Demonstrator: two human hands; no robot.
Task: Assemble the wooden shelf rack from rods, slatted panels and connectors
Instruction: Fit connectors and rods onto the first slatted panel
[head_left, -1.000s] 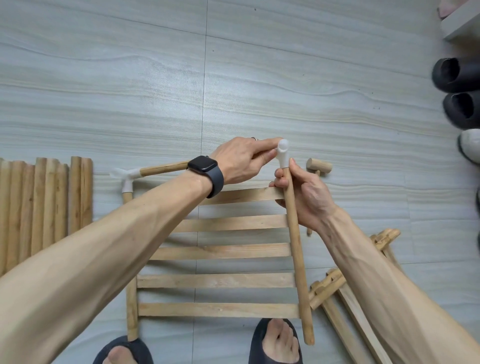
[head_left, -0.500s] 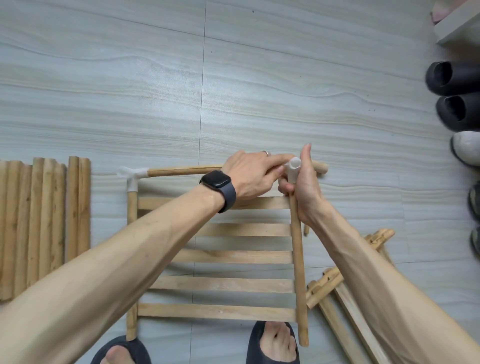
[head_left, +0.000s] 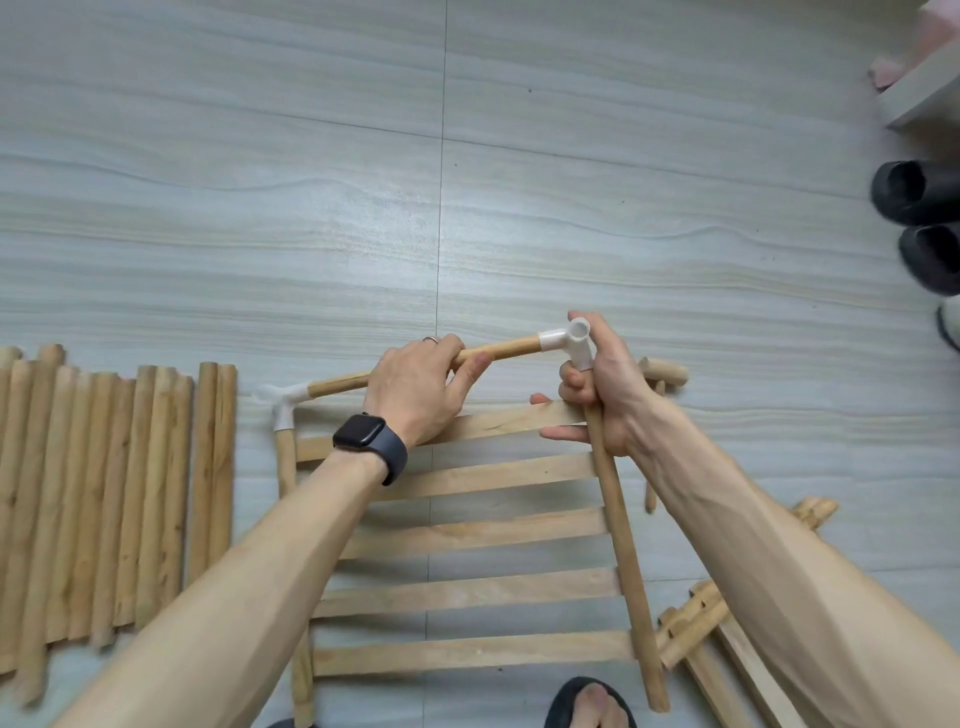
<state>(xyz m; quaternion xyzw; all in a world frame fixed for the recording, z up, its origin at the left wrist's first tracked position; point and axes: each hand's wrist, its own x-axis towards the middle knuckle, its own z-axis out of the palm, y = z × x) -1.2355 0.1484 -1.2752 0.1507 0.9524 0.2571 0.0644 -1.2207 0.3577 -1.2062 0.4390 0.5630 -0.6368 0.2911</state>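
A slatted wooden panel is held tilted above the floor, framed by a left rod, a right rod and a top rod. My left hand grips the top rod near its right end. That end sits in a white corner connector on top of the right rod. My right hand grips the right rod just under this connector, thumb alongside it. Another white connector joins the top rod to the left rod.
A row of loose wooden rods lies on the floor at the left. More slatted pieces lie at the lower right, a short rod behind my right hand. Black shoes stand at the right edge. My foot is below the panel.
The top rod's right end has gone into the white connector on the right rod. My left hand slid left to grip that rod, and my right hand now wraps the right rod below the connector.
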